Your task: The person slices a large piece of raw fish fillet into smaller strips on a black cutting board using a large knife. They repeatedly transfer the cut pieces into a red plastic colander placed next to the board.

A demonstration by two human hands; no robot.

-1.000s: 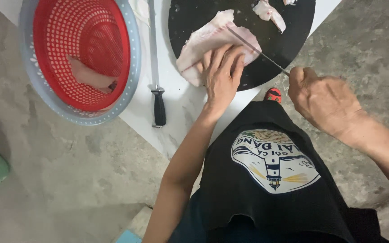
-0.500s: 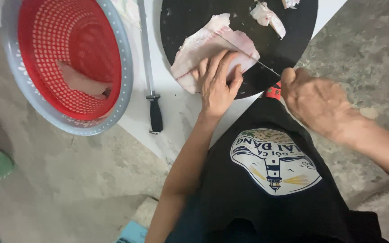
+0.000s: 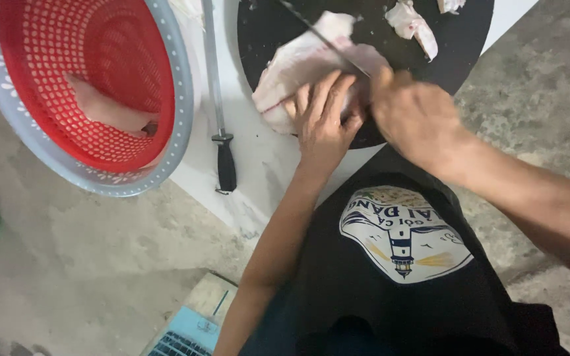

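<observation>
Raw meat [image 3: 305, 72], a big pale pink slab with a soft, wet-looking surface, lies on the near left part of a round black cutting board [image 3: 265, 26]. The left hand [image 3: 324, 118] rests flat on the near end of this slab, with the fingers [image 3: 328, 92] stretched out and a little spread; it presses the meat down and does not close around it. The right hand [image 3: 413, 115] is just beside the left one, nearly touching it, and it is clenched around the handle of a knife [image 3: 328, 43]. The handle itself is hidden inside the fist. The thin, narrow blade runs away from the fist, up and to the left, and lies across the top of the slab. The blade looks a little blurred, so I cannot tell how deep it sits in the meat.

At the far edge of the board lie smaller pieces of meat [image 3: 417, 26], white and pink, well apart from the hands. The board stands on a white table [image 3: 258, 158] with a smooth surface. Left of the board, on the table, lies a sharpening steel [image 3: 216, 99]: a long grey metal rod with a black handle that points toward the person. Further to the left is a round red plastic colander [image 3: 87, 79] full of small holes, sitting inside a grey-blue basin [image 3: 179, 125]. One more pale piece of meat [image 3: 107, 112] lies in the colander. Below the table is a rough grey concrete floor [image 3: 67, 264].
</observation>
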